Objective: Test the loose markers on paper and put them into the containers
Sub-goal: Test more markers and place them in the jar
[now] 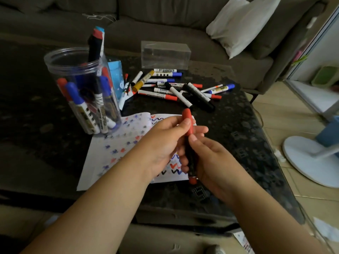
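Both hands hold one marker [189, 143] over the paper [117, 149]: left hand [165, 142] pinches its red cap, right hand [207, 158] grips its black body

Red-capped black marker [189, 143] — held upright above scribbled paper [117, 149].

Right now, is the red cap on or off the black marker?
On: the red cap sits on the black marker, left hand pinching it.

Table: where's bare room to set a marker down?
Bare table right of the paper and below the loose marker pile, and left of the round container. Crowded between container, clear box and pile. Both hands hold the red-capped marker.
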